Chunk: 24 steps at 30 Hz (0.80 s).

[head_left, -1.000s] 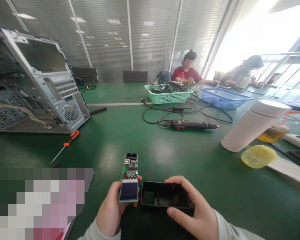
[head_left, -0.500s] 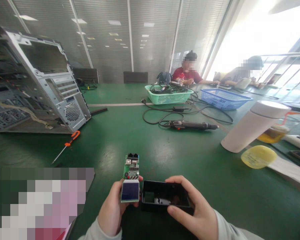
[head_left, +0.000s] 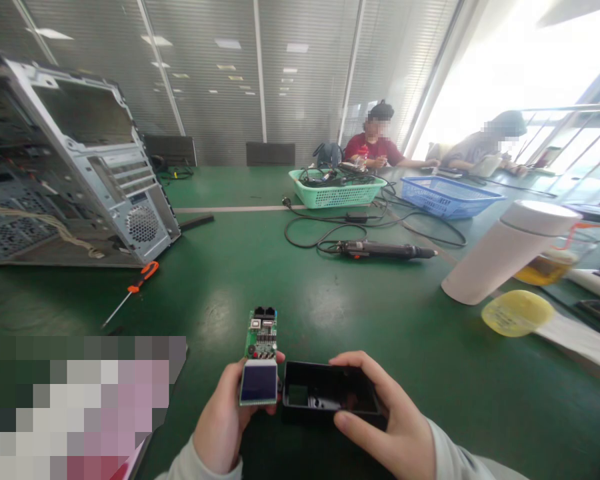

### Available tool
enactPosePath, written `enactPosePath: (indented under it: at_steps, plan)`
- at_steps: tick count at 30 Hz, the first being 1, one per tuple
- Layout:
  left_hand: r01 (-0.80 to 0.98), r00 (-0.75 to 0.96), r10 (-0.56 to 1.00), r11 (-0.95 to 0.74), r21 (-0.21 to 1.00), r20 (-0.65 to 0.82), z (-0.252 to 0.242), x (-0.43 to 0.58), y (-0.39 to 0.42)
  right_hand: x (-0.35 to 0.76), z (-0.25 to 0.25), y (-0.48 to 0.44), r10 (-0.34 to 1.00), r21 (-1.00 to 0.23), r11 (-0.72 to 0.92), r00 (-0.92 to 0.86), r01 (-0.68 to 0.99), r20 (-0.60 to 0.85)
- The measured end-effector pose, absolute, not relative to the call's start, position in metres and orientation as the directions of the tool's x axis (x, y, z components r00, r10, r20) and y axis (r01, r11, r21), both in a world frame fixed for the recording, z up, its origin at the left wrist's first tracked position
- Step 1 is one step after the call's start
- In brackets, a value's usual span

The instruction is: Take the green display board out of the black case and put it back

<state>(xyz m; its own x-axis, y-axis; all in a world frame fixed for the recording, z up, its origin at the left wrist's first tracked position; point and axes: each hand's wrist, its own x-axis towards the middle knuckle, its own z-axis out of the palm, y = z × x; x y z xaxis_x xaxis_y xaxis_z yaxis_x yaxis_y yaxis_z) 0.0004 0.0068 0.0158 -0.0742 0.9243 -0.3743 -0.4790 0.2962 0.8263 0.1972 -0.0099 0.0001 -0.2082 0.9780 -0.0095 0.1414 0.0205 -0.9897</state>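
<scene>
we have a small green circuit board point(head_left: 261, 337) gripped in the left hand point(head_left: 227, 420), the fingers and thumb closed around its lower end, just below a dark blue lcd screen point(head_left: 259, 383), with the board standing up and its black connectors pointing away from us. just beside it, the right hand point(head_left: 377, 420) is wrapped around the right end of a shallow black plastic case point(head_left: 325, 393), which sits open side up, low over the green surface point(head_left: 330, 313). to the left, a computer case point(head_left: 80, 167) with its side panel off stands near an orange-handled screwdriver point(head_left: 135, 287) lying flat. ahead we see a corded electric screwdriver point(head_left: 385, 250) among black cables point(head_left: 305, 230), then a mint-green basket point(head_left: 335, 197) and a blue basket point(head_left: 450, 199). on the right, a white bottle point(head_left: 505, 253) lies tilted near a glass of amber drink point(head_left: 545, 270) and a yellow disc point(head_left: 517, 313), perhaps a lid, though we cannot be sure. two co-workers point(head_left: 375, 133) point(head_left: 480, 147) sit at the far end, and a pixelated patch point(head_left: 75, 407) hides the lower left corner.
</scene>
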Motion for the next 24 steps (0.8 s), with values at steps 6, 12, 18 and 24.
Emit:
enactPosePath:
  at_steps: [6,12,18,24]
  plan:
    - [-0.484,-0.106,0.924,0.275,0.831,-0.368,0.0174,0.0034,0.0057,0.1965,0.0029,-0.0101,0.979,-0.988,0.013,-0.202,0.154,-0.019]
    - [-0.465,-0.125,0.931,0.251,0.849,-0.344,0.0187,0.0048,0.0049,0.1981,0.0007,-0.0096,0.976,-0.985,0.021,-0.219,0.172,-0.018]
    - [-0.459,-0.11,0.922,0.284,0.842,-0.37,0.0161,0.0036,0.0065,0.1995,-0.0043,-0.0091,0.976,-0.984,0.033,-0.22,0.174,-0.007]
    - [-0.437,-0.106,0.933,0.266,0.859,-0.343,0.0101,0.0008,0.0068,0.2006,-0.0053,-0.0082,0.97,-0.984,0.033,-0.242,0.175,-0.011]
